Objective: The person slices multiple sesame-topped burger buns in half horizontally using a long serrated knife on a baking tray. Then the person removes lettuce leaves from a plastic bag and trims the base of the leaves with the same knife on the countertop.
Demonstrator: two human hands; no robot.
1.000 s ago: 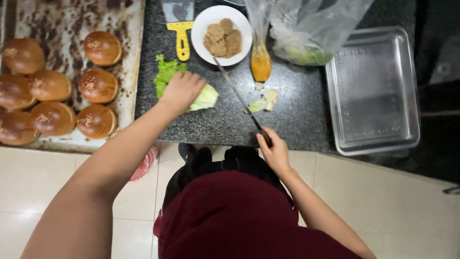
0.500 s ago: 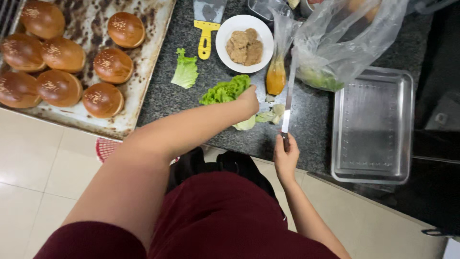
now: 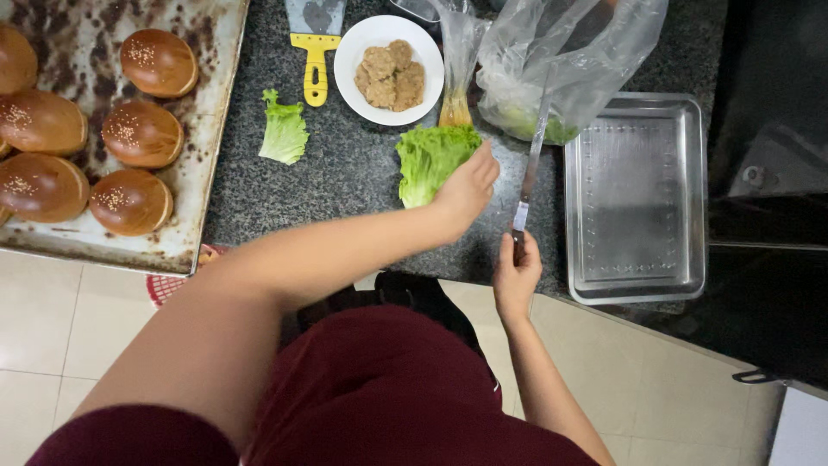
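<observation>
The lettuce leaf [image 3: 429,160] lay on the dark speckled bench [image 3: 345,190] at the upper middle of the frame, its frilly edge pointing toward the white plate above it. The left hand [image 3: 467,187] rested on the leaf's right side, fingers bent and pressed down on it, seemingly to pin it flat against the stone so it would not slide. The right hand [image 3: 517,274], lower and to the right at the bench's near edge, was closed round the handle of a long knife [image 3: 530,164]; the blade ran up and away from the body, just right of the pinned leaf and apart from the fingers, a grip that kept the edge clear of the holding hand.

A smaller piece of lettuce [image 3: 284,132] sat by itself further left, well apart from the blade. The white plate [image 3: 349,60] at the top carried several breaded patties [image 3: 392,73], and a yellow-handled scraper [image 3: 315,52] lay beside it. A clear plastic bag [image 3: 561,60] with more greens inside slumped at the upper right, its mouth toward the working spot. A steel tray [image 3: 636,198] stood at the right, within reach of the knife hand. On the far left a worn baking sheet [image 3: 194,155] held browned sesame buns [image 3: 142,134] in rows.
</observation>
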